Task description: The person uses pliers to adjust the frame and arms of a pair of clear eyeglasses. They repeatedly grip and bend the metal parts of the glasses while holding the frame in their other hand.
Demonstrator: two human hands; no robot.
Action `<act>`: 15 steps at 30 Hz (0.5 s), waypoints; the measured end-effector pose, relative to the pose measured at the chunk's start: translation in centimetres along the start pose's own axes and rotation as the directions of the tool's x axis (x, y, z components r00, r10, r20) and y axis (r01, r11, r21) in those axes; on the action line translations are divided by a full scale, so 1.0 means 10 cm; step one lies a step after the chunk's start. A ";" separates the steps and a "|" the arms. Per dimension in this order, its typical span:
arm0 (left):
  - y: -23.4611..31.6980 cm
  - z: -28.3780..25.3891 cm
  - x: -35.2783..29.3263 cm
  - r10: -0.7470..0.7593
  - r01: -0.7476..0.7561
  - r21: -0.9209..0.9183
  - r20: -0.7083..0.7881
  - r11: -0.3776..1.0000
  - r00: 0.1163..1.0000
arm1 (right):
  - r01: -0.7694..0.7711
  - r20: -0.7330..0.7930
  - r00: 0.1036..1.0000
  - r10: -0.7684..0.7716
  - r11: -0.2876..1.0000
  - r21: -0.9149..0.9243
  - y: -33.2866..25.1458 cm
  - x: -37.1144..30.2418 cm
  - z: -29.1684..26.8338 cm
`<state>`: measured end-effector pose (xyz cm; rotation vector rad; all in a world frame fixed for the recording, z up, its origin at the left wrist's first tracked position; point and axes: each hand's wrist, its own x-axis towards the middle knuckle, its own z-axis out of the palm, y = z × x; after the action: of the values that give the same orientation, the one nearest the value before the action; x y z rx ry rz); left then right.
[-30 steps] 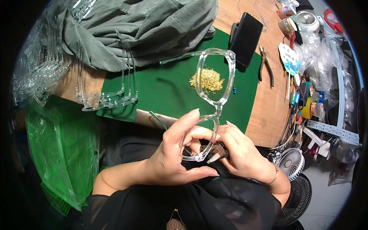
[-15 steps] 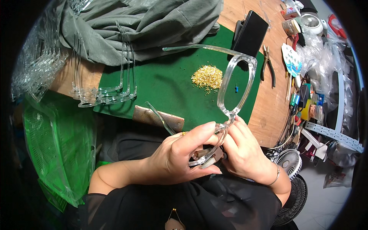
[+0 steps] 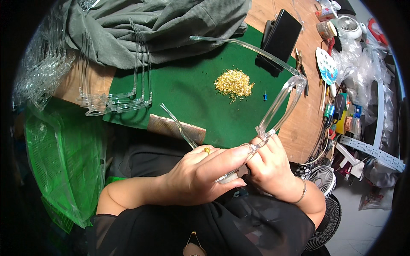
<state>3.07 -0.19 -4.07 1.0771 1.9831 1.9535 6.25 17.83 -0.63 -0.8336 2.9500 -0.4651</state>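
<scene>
A clear plastic eyeglass frame (image 3: 277,109) is held low over the near edge of the green mat. One rim and its long temple arm point up and to the right; the other arm sticks out left of my fingers. My left hand (image 3: 209,175) is closed round the near rim, thumb and fingers pinching it. My right hand (image 3: 271,168) is closed beside the bridge, its fingertips behind the frame. A small brownish piece (image 3: 242,171) shows between the hands, mostly hidden by the right fingers; its kind cannot be made out.
On the green mat (image 3: 183,94) lie a heap of tiny gold-coloured metal pieces (image 3: 233,83) and a blue pin (image 3: 265,96). Several clear frames (image 3: 119,104) stand at left by grey cloth (image 3: 171,34). A black phone (image 3: 282,40) and pliers (image 3: 300,64) lie at right.
The eyeglass frame has turned, so its far rim now appears narrower and leans farther right. Its long arm has swung up and right, and my left fingers cover more of the near rim.
</scene>
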 end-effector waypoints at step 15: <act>-0.01 -0.09 0.08 -0.030 0.013 -0.264 -0.060 0.965 0.998 | -0.092 0.090 0.994 0.064 0.928 0.360 0.08 0.05 -0.09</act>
<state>1.94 -0.49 -3.75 0.9336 1.6913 2.1873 5.27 18.45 0.01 -0.6689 2.6874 -0.9157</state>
